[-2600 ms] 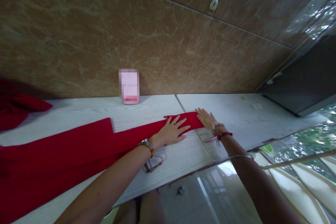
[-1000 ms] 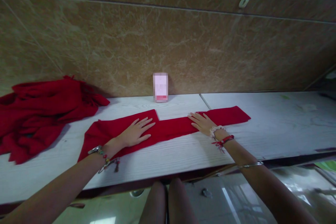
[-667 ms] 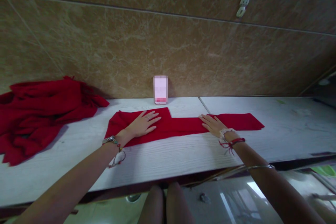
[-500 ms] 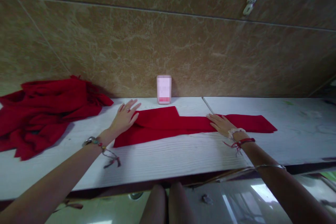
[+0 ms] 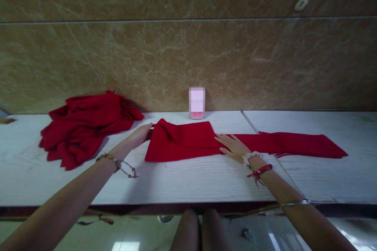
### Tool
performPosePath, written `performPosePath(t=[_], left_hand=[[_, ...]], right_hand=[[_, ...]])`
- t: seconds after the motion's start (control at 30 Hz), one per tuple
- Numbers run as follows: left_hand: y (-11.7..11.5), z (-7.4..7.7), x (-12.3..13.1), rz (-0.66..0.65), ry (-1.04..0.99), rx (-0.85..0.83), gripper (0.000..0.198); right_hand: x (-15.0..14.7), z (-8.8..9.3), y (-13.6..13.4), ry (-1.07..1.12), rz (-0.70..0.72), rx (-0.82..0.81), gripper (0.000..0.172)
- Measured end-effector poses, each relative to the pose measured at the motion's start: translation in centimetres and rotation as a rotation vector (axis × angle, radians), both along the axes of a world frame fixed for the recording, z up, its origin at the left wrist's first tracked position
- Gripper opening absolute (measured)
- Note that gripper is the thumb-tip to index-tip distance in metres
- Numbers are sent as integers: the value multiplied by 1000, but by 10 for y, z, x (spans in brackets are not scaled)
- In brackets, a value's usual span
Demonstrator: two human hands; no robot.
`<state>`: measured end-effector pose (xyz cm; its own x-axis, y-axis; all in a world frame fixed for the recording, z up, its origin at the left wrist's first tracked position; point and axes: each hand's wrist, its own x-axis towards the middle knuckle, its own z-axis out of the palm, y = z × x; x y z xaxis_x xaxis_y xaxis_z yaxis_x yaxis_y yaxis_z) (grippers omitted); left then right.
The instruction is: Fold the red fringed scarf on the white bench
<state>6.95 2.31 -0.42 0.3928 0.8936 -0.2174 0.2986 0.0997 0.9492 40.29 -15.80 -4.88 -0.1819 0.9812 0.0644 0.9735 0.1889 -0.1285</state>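
Note:
A long red scarf point(image 5: 188, 137) lies folded along the white table, wider at its left end and narrow to the right, where some fringe shows under its edge. My left hand point(image 5: 141, 135) holds the scarf's left end, its fingertips tucked in behind the cloth and partly hidden. The far left corner is raised a little and creased there. My right hand point(image 5: 234, 148) rests flat, fingers spread, where the wide part meets the narrow strip.
A crumpled red fringed cloth point(image 5: 85, 125) lies in a heap to the left. A phone point(image 5: 197, 104) leans upright against the brown tiled wall point(image 5: 165, 59). The white table point(image 5: 182, 182) has a seam on the right; its front edge runs just above my knees.
My left hand has gone from lying flat on the scarf to holding its left end, and the far corner has lifted. My right hand has slid left along the scarf. The view has shifted.

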Motion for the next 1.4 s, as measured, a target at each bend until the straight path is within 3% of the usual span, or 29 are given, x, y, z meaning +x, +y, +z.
performPosePath(t=[0.1,0.2,0.3,0.37,0.47,0.53,0.63,0.77,0.93,1.03,1.23,1.4], left_hand=[[-4,7,0,-251,48,20,35],[-16,11,6,-511,142,157,41],[-27,9,20,-642,185,324,43],[-27,3,28,-548,207,457,49],[-18,-9,30,-222,303,620,62],[-11,-17,29,-125,362,582,68],[-3,-21,30,-163,475,493,64],[2,-18,42,-168,628,631,52],[1,-27,49,-502,930,784,43],[1,-35,42,-541,990,849,45],[2,-40,13,-523,1055,889,44],[2,-38,-49,-481,1143,869,45]], right_hand=[[4,-1,0,32,-19,17,48],[6,-4,2,76,-27,44,48],[7,-7,3,115,-25,67,46],[8,-7,3,128,-35,72,45],[7,-6,3,134,-42,72,45],[7,-5,3,133,-45,70,46],[6,-5,2,118,-47,71,46],[5,-4,1,60,-52,60,48],[5,-4,0,-21,-39,25,49],[6,-6,0,-42,-32,19,50],[7,-6,0,-56,-17,18,49],[6,-2,-2,-57,-9,32,46]])
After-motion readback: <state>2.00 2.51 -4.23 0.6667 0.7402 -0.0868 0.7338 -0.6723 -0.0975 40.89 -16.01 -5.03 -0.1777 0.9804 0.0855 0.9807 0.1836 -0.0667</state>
